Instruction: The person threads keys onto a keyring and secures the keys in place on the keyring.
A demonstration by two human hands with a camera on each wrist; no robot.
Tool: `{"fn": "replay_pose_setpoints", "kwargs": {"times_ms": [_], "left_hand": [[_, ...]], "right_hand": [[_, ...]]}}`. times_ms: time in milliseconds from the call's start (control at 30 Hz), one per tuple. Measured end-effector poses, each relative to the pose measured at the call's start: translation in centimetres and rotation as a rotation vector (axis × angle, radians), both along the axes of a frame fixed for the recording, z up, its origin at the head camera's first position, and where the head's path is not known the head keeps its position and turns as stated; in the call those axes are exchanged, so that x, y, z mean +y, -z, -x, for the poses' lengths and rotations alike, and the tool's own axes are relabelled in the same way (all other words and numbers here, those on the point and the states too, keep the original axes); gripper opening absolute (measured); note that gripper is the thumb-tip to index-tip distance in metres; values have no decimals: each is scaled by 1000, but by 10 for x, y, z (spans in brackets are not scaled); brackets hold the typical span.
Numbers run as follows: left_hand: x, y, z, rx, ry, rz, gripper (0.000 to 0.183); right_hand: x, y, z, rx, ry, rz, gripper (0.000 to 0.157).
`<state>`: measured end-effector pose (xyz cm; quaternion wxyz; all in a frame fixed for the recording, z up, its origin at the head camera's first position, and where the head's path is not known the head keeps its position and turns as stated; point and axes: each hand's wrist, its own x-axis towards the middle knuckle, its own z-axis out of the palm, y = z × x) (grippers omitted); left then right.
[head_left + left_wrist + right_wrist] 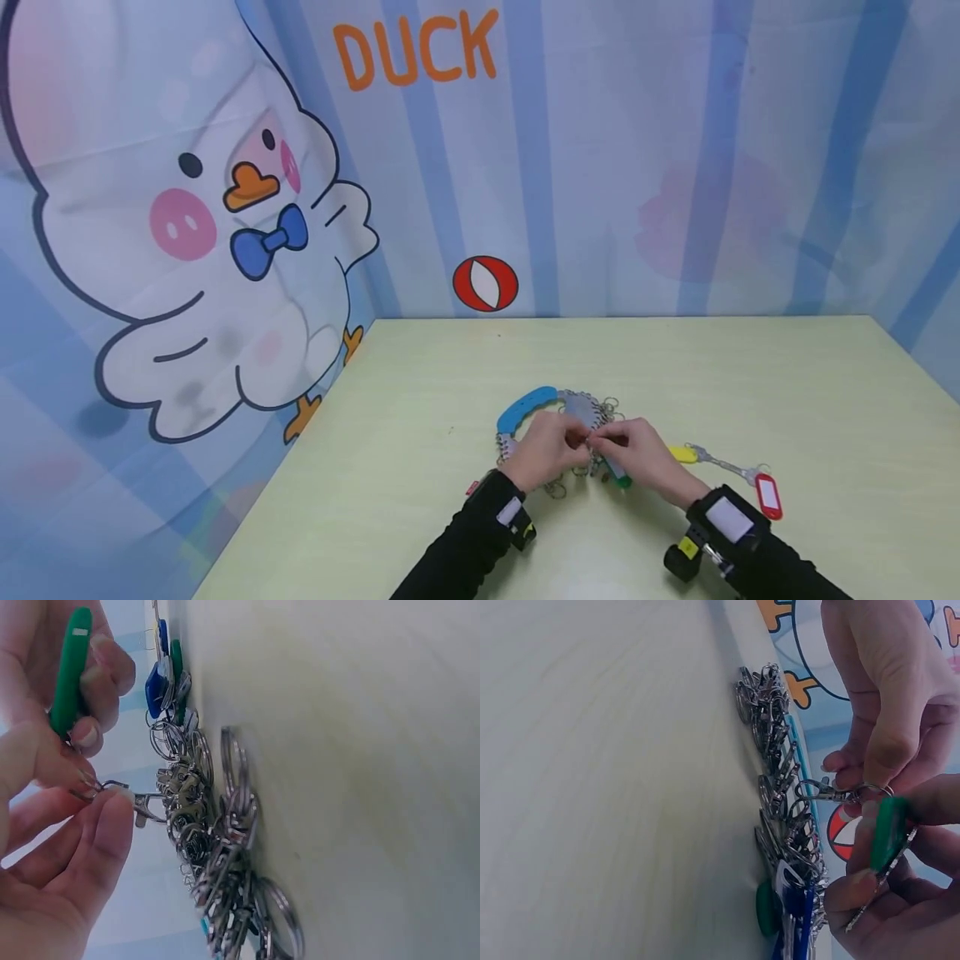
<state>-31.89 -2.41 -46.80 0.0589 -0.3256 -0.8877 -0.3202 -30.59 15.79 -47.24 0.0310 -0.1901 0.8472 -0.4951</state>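
My left hand (542, 451) pinches a small metal swivel clasp (829, 792) by its ring end. Facing it, my right hand (647, 457) holds a green key tag (71, 671) and pinches at the same ring, fingertips close to the left ones. A thin silver piece with a toothed edge (861, 911) shows beside the tag in the right wrist view. The clasp's hook end reaches toward a dense row of metal rings and clasps (187, 817) along a ring-shaped holder with a blue curved part (527, 407). The fingertips hide much of the contact.
Right of the hands lies a yellow-ended silver piece (684, 454) joined to a red-framed tag (768, 496). Blue and green tags (156, 690) hang among the rings. The pale table (420, 517) meets a duck-printed cloth (600, 167) behind.
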Motion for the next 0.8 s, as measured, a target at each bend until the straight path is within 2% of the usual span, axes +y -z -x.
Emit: {"fn": "replay_pose_setpoints", "kwargs": {"times_ms": [167,300,433,567,800], "left_hand": [[2,1,1,39,-61,-1,12],[3,0,1,51,-93,4,9],[3,-1,-1,31,-92,-3,12],[2,-1,-1,15,-78,-12,14],[3,0,1,1,-70,-7,14]], "right_hand": [[0,-1,-2,66,-4,13,20],[-1,2,-1,77,80,33,14],[-2,1,2,11,158,44,8],[-1,-2,4,-37,176,54,9],[-1,-4,6,13,199,3,9]]}}
